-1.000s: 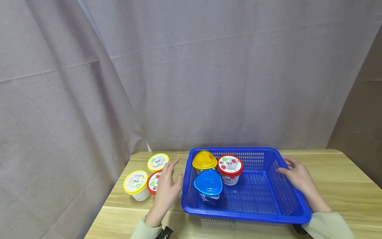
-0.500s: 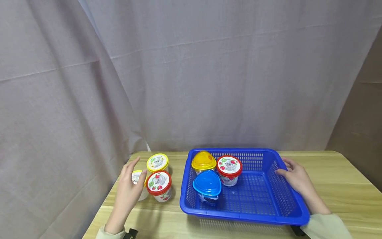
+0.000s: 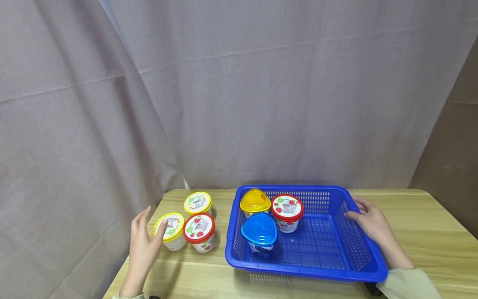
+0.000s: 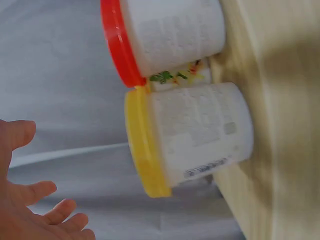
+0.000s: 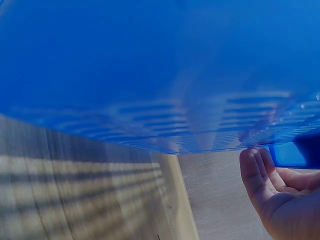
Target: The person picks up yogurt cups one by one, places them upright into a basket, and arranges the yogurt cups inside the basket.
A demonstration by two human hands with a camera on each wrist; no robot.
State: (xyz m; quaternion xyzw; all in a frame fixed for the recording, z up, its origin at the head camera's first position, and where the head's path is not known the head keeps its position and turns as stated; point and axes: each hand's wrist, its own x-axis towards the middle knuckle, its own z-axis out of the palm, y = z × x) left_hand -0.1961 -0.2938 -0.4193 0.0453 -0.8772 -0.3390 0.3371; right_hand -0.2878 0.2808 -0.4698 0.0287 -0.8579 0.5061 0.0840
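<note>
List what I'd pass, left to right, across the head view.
Left hand → front yellow-lidded round white tub → outer red-lidded round white tub → blue plastic basket's left rim → tub with blue triangular lid → inner red-lidded round white tub → right hand

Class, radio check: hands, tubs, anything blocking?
Left hand empty, beside front yellow-lidded tub. Right hand holding basket rim. Red-lidded tub close alongside yellow one; nothing visible blocking left hand.

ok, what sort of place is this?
Probably a makeshift tabletop recording or test setup, though I can't be sure: a wood-grain table stands before a hanging grey cloth backdrop, with a blue plastic basket and lidded tubs laid out.
</note>
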